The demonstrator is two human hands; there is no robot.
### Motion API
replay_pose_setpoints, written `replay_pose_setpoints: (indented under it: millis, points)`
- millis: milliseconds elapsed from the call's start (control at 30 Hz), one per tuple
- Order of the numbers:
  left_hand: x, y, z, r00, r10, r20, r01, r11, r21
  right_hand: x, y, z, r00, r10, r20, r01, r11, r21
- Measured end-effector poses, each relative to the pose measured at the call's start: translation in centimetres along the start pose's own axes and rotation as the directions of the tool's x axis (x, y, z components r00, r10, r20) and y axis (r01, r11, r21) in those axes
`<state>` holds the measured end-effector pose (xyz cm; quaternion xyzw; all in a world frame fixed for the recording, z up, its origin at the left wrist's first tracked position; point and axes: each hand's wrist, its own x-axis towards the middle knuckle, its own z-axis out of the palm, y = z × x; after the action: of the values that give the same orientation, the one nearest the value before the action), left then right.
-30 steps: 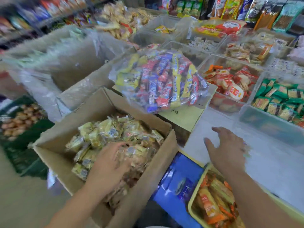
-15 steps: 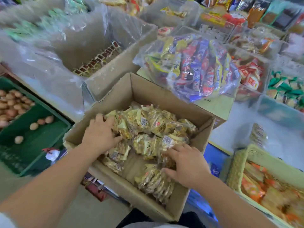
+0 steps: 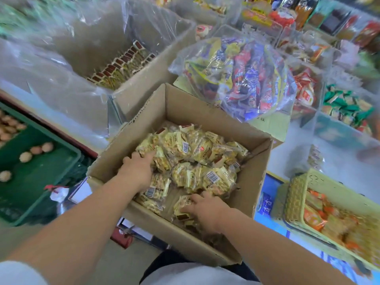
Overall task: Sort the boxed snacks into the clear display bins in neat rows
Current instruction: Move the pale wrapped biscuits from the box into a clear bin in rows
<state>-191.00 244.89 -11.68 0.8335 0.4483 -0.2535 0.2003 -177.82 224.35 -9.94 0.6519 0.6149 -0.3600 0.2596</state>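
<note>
An open cardboard box [image 3: 207, 112] in front of me holds a heap of clear-wrapped yellow snack packets [image 3: 193, 153]. My left hand [image 3: 136, 169] lies on the left side of the heap, its fingers curled round a packet. My right hand [image 3: 207, 211] is down at the box's near right corner, gripping a packet [image 3: 182, 206] there. Clear display bins [image 3: 329, 128] with red and green snack packs stand at the right, beyond the box.
A clear bag of mixed bars [image 3: 244, 79] rests on a closed carton behind the box. A plastic-lined carton [image 3: 144, 83] with packets stands at the back left. A green crate with eggs [image 3: 67, 159] is at the left, a yellow basket [image 3: 308, 188] of orange packs at the right.
My right hand came from the white counter at the right into the box and now grips a packet. My left hand stayed in the heap. The view has tilted down.
</note>
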Motion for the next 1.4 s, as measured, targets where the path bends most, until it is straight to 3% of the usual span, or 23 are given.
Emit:
replay_pose_setpoints:
  millis: [233, 433, 567, 633, 800, 933, 1133, 1267, 1333, 1400]
  points:
    - [0.0, 0.0, -0.5, 1.0, 0.028, -0.003, -0.027, 0.962, 0.273, 1.5, 0.6, 1.8, 0.998, 0.062, -0.023, -0.055, 0.971, 0.231]
    - [-0.1, -0.6, -1.9, 0.996, 0.087, 0.027, -0.09, 0.901, 0.423, 0.6, 1.8, 0.1, 0.99, 0.044, -0.138, 0.019, 0.906, 0.424]
    - [-0.8, -0.8, -2.6, 0.979, 0.202, -0.036, -0.156, 0.846, 0.51, -2.1, 2.9, -0.9, 0.971, 0.042, -0.234, 0.088, 0.851, 0.517]
    - [-1.1, -1.2, -2.6, 0.971, 0.232, -0.049, -0.188, 0.878, 0.44, -3.6, 3.6, -1.2, 0.957, 0.061, -0.284, 0.136, 0.77, 0.624]
    - [-1.8, -1.9, -3.3, 0.985, 0.17, 0.009, -0.169, 0.966, 0.196, -6.2, 4.4, -1.3, 0.911, 0.193, -0.365, 0.26, 0.418, 0.87]
    - [-2.3, -1.5, -3.4, 0.986, 0.165, -0.024, -0.161, 0.979, 0.122, -7.2, 4.4, -1.2, 0.884, 0.247, -0.397, 0.314, 0.314, 0.896]
    - [-3.8, -1.4, -3.8, 0.962, 0.189, -0.196, -0.195, 0.981, -0.008, -8.9, 4.7, -0.8, 0.859, 0.326, -0.395, 0.396, 0.067, 0.916]
    - [-5.8, -0.8, -4.4, 0.893, 0.204, -0.401, -0.281, 0.949, -0.141, -10.3, 5.3, -0.7, 0.832, 0.376, -0.409, 0.46, -0.053, 0.887]
    - [-7.5, 0.1, -4.9, 0.855, 0.129, -0.503, -0.303, 0.911, -0.281, -11.0, 5.6, -0.7, 0.818, 0.392, -0.422, 0.494, -0.102, 0.864]
    - [-9.7, 1.8, -5.5, 0.832, 0.008, -0.555, -0.332, 0.809, -0.485, -11.8, 5.9, -0.7, 0.797, 0.409, -0.445, 0.536, -0.137, 0.833]
